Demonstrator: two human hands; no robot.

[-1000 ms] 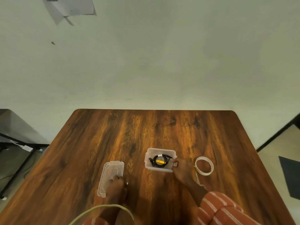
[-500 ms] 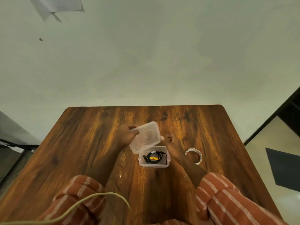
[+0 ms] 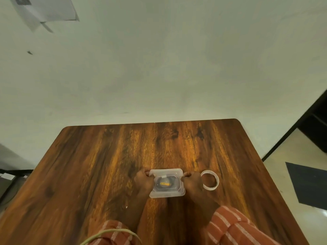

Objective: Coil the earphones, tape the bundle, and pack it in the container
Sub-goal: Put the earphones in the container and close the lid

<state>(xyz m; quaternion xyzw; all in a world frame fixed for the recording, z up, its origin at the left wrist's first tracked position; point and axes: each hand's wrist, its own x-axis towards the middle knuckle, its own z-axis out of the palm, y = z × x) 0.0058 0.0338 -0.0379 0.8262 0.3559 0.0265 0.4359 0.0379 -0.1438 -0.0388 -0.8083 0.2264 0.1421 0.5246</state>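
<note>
Nearest us, our striped sleeves [image 3: 235, 227] come in from six o'clock, and a pale cord [image 3: 109, 235] loops across the bottom edge. Just beyond, the clear container [image 3: 167, 193] sits on the bench [image 3: 88, 174] with its lid [image 3: 165, 172] laid over it. Through the plastic we can make out the coiled earphones [image 3: 164, 183], dark with a yellow patch, lying inside.

Our left hand [image 3: 143, 183] is at the container's nine o'clock side and our right hand [image 3: 192, 182] at its three o'clock side. The fingers [image 3: 146, 173] of both curl onto the lid's far corners, clamped on the rim, so the bundle lies between them, under the lid and untouched.

We judge the step to be snapping the lid shut. To do it well we should press evenly on both sides, work round each corner until it seats, and keep the box flat so the coil does not ride up under the rim.

Further at three o'clock, just beside our right hand, lies the tape roll [image 3: 210, 180].
</note>
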